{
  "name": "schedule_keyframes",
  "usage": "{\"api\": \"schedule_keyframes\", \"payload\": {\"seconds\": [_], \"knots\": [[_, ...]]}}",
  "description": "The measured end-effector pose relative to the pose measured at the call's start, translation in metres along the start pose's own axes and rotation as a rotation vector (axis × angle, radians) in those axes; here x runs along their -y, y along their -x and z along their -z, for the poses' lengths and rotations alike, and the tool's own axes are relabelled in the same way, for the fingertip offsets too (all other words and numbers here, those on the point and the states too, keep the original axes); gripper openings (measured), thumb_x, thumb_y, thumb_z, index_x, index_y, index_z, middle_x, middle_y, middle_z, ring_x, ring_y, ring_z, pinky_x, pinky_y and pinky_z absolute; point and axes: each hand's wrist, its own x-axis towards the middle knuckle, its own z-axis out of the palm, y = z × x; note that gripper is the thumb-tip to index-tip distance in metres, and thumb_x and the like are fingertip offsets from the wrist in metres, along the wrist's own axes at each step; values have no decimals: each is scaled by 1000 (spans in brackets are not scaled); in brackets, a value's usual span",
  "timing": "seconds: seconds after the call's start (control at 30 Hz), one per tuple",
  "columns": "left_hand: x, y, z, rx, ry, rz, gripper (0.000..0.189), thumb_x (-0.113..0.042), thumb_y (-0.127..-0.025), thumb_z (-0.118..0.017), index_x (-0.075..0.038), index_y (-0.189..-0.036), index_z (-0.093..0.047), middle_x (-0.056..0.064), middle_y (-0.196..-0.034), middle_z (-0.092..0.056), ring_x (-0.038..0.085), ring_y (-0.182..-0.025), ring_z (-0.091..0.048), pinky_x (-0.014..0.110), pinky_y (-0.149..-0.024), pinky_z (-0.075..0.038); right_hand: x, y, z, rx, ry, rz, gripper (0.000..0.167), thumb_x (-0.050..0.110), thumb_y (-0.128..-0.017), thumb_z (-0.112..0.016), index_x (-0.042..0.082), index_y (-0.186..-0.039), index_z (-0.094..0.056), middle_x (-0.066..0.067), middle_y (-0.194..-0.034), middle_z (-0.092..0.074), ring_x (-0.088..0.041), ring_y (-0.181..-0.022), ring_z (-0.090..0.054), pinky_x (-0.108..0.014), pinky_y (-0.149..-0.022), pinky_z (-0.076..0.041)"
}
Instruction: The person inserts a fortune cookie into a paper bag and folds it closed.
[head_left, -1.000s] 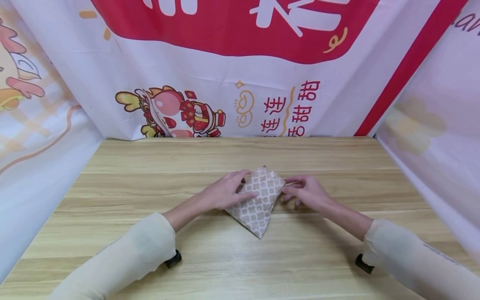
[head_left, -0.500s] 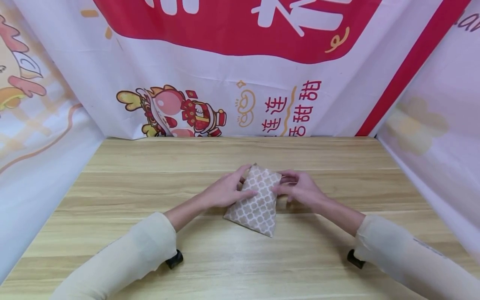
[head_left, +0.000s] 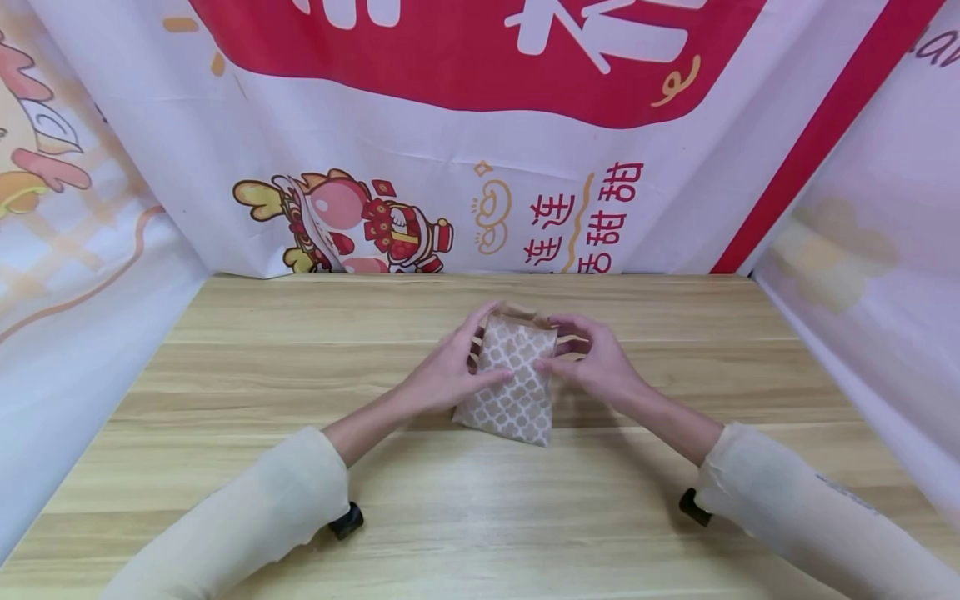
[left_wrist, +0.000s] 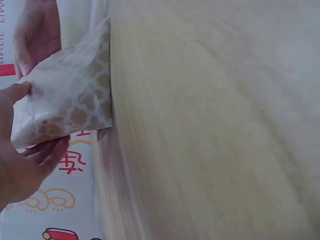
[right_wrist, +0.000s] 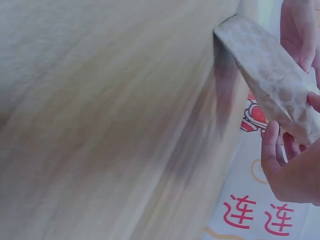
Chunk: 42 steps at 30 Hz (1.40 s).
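A small brown paper bag (head_left: pixel 517 400) with a white lattice print is held between both hands at the middle of the table, its lower edge close over the wood. My left hand (head_left: pixel 456 367) grips its left side, thumb across the front and fingers behind. From the right, my right hand (head_left: pixel 606 367) holds the other side, thumb on the front near the upper corner. The bag's top edge (head_left: pixel 517 312) faces away and stands slightly parted. In the left wrist view the bag (left_wrist: pixel 75 95) looks bulged and tilted; the right wrist view shows its narrow side (right_wrist: pixel 270 65). Its inside is hidden.
The wood-grain table (head_left: pixel 450 517) runs back to a white and red printed cloth (head_left: pixel 420 142). More printed cloth hangs at the left (head_left: pixel 90 225) and right (head_left: pixel 862 208). Dark bands show under both cream sleeves (head_left: pixel 285 492).
The bag has turned from a slant to nearly straight, moved slightly away, and its top edge has parted. My right hand has shifted left from the corner to grip the bag's side.
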Motion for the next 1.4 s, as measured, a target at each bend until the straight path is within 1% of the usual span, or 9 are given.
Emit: {"api": "schedule_keyframes", "payload": {"seconds": [0.07, 0.23, 0.53, 0.63, 0.73, 0.87, 1.0, 1.2, 1.4], "knots": [[0, 1, 0, -28, 29, -29, 96, -26, -92, -80, -29, -166, -20, 19, -141, -52, 27, -104, -64, 33, -80, -62, 3, -1, 0, -11, 3, 35, 68, -4, -83, -82, -4, -144, -53, -24, -139, -59, -39, -110, -65, -29, -85, -61], [-2, 3, 2, -100, 38, -91, 87, -20, -91, -82, -21, -161, -31, 18, -140, -53, 28, -101, -66, 29, -76, -63, 8, -2, -2, -27, 29, 109, 70, -6, -80, -83, -8, -142, -52, -26, -140, -59, -41, -111, -65, -34, -87, -62], [-5, 7, 6, -191, -102, -263, 71, -16, -88, -84, -5, -146, -45, 20, -147, -52, 35, -114, -65, 48, -94, -60, 11, 0, -4, -66, 113, 339, 70, -13, -73, -86, -10, -136, -56, -26, -131, -64, -42, -109, -66, -44, -85, -63], [-5, 7, 7, -219, -144, -343, 66, -12, -86, -84, -1, -141, -49, 20, -139, -57, 34, -117, -63, 43, -95, -60, 12, 3, -4, -79, 140, 416, 71, -15, -71, -86, -11, -135, -56, -26, -130, -66, -41, -111, -66, -45, -84, -63], [-5, 7, 7, -234, -179, -407, 62, -10, -85, -85, 0, -137, -52, 20, -136, -58, 33, -118, -62, 38, -95, -60, 13, 4, -4, -91, 166, 477, 71, -17, -71, -85, -9, -135, -56, -24, -131, -66, -39, -113, -66, -37, -83, -63], [-6, 7, 7, -239, -217, -437, 58, -11, -86, -84, 0, -135, -56, 21, -138, -57, 35, -117, -64, 41, -95, -60, 12, 5, -3, -100, 195, 580, 72, -20, -69, -85, -9, -132, -54, -24, -132, -63, -41, -110, -68, -28, -81, -63], [-6, 8, 7, -244, -258, -473, 50, -12, -87, -84, -2, -130, -60, 23, -144, -51, 38, -118, -64, 44, -97, -59, 12, 5, -2, -110, 310, 718, 63, -16, -68, -87, -8, -124, -59, -24, -131, -61, -39, -110, -67, -37, -75, -65], [-8, 7, 7, -237, -321, -581, 35, -9, -88, -81, -3, -119, -66, 26, -152, -41, 37, -110, -66, 35, -82, -64, 15, 4, -1, -68, 489, 788, 54, 3, -73, -88, -2, -121, -65, -23, -137, -58, -32, -107, -65, -38, -70, -63], [-11, 7, 9, -230, -359, -595, 28, -13, -91, -79, -5, -115, -69, 26, -155, -39, 30, -89, -68, 28, -65, -61, 21, 3, -4, -42, 586, 781, 48, 15, -77, -87, -2, -118, -69, -23, -137, -58, -31, -106, -67, -38, -75, -64]]}}
